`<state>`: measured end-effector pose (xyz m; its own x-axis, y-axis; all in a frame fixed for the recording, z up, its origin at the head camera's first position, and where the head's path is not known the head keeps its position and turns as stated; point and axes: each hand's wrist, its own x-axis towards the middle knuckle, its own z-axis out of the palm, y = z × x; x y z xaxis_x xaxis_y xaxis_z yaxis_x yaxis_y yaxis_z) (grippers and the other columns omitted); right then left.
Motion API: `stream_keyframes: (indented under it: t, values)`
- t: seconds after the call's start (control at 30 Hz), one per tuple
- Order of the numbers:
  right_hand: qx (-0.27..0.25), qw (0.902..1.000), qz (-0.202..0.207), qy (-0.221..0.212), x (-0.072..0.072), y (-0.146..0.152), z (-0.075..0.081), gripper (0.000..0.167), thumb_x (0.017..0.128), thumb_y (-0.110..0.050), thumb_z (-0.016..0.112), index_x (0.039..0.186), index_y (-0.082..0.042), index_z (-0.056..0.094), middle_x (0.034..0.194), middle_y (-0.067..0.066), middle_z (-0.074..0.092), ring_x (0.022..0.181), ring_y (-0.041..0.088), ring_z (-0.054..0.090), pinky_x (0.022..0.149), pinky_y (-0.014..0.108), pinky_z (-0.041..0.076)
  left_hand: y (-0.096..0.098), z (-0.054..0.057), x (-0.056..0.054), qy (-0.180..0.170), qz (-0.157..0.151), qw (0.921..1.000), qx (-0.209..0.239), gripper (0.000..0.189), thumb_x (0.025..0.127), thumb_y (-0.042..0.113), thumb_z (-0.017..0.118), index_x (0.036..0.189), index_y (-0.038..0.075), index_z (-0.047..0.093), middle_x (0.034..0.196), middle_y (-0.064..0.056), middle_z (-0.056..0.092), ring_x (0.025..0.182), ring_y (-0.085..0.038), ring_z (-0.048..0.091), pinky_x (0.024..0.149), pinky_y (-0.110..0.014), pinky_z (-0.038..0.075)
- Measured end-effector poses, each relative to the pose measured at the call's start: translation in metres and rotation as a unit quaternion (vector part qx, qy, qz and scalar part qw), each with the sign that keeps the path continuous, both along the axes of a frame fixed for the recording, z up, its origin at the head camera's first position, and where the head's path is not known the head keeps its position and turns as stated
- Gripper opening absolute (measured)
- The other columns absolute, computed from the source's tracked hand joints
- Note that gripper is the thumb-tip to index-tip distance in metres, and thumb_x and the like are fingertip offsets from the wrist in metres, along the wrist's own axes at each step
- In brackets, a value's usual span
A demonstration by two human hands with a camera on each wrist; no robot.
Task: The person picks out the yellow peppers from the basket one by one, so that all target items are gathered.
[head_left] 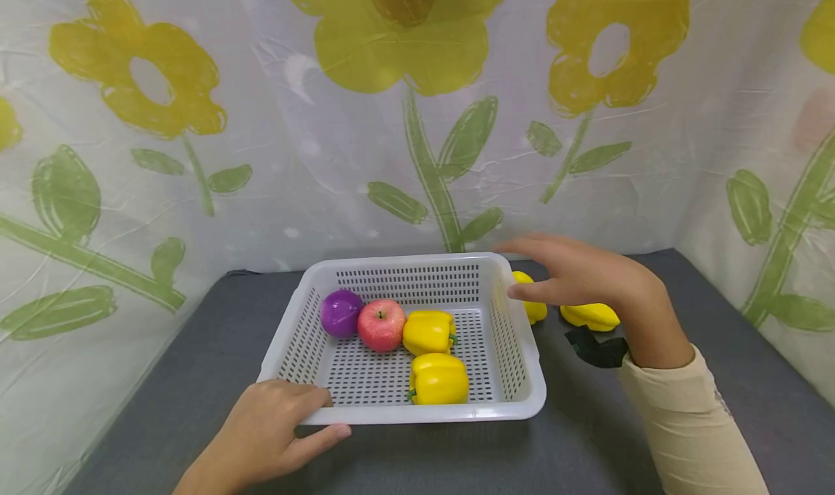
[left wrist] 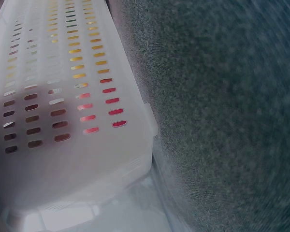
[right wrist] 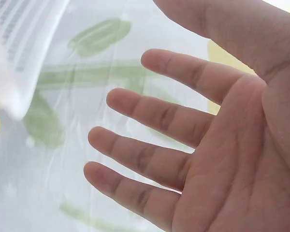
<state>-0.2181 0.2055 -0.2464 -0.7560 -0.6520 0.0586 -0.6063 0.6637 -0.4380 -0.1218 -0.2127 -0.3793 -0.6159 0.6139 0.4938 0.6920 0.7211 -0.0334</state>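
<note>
A white perforated plastic basket stands on the grey table. Inside it lie a purple round fruit, a red apple and two yellow bell peppers, one behind the other. My left hand grips the basket's near left corner, fingers over the rim and thumb on the outside. By the far right corner is my right hand, its fingers straight and spread; the right wrist view shows the bare palm with nothing in it.
Outside the basket on the right, a yellow pepper lies partly hidden behind the rim and right hand. Another yellow piece rests beside it, under the right wrist. A flower-printed white curtain closes off the back and sides.
</note>
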Motion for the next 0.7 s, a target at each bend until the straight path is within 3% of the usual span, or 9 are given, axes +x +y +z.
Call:
stream_keyframes:
  t: [0.4, 0.7]
  values:
    - [0.045, 0.9988, 0.020, -0.009, -0.004, -0.044, 0.016, 0.057, 0.093, -0.026, 0.071, 0.145, -0.013, 0.051, 0.145, 0.006, 0.051, 0.132, 0.028, 0.047, 0.105, 0.052, 0.039, 0.002, 0.001, 0.001, -0.018, 0.017, 0.9996, -0.016, 0.035, 0.088, 0.062, 0.066, 0.079, 0.028, 0.060, 0.067, 0.019, 0.050, 0.056, 0.001, 0.041, 0.051, -0.020, 0.034]
    - [0.079, 0.9951, 0.058, -0.004, -0.011, -0.068, 0.014, 0.057, 0.094, -0.026, 0.071, 0.145, -0.011, 0.050, 0.147, 0.008, 0.050, 0.135, 0.028, 0.044, 0.109, 0.048, 0.036, 0.001, 0.000, 0.000, -0.009, 0.014, 0.9997, -0.015, 0.036, 0.089, 0.062, 0.065, 0.079, 0.028, 0.058, 0.067, 0.019, 0.050, 0.056, 0.001, 0.041, 0.051, -0.020, 0.034]
